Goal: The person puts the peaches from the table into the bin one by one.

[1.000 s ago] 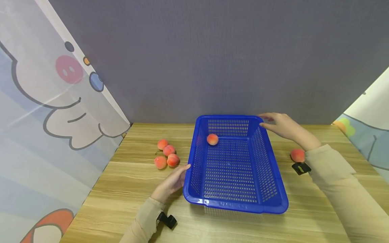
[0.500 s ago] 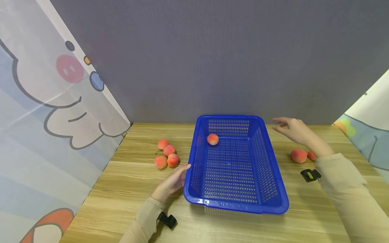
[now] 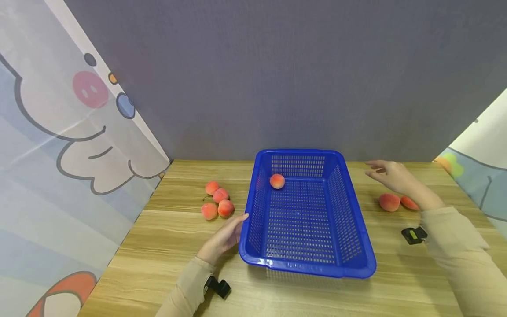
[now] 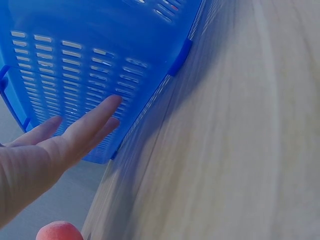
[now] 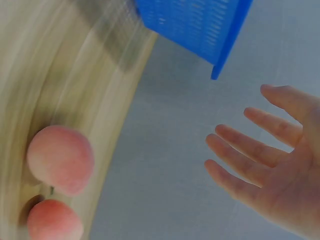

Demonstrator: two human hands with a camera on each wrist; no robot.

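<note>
A blue plastic basket (image 3: 299,220) with slotted walls stands on the wooden table, and one peach (image 3: 277,181) lies in its far left corner. My left hand (image 3: 225,237) is at the basket's left side. Its fingers (image 4: 95,125) look fairly straight against the slotted outer wall in the left wrist view. To the right of the basket, my right hand (image 3: 394,177) is held in the air, apart from it. Its fingers (image 5: 245,145) are spread and hold nothing. Below that hand, two peaches, a rounder one (image 3: 389,202) and a partly hidden one (image 3: 409,203), lie on the table.
Several peaches (image 3: 220,196) lie grouped on the table left of the basket, one with a thin stem. A grey panel (image 3: 293,79) rises behind the table (image 3: 158,246). A cartoon-printed sheet (image 3: 59,154) hangs at the left, and another printed sheet (image 3: 475,171) at the right.
My right hand has left the basket's far right corner and moved right and slightly nearer, uncovering the second peach there. The left hand and the basket stay where they were.
</note>
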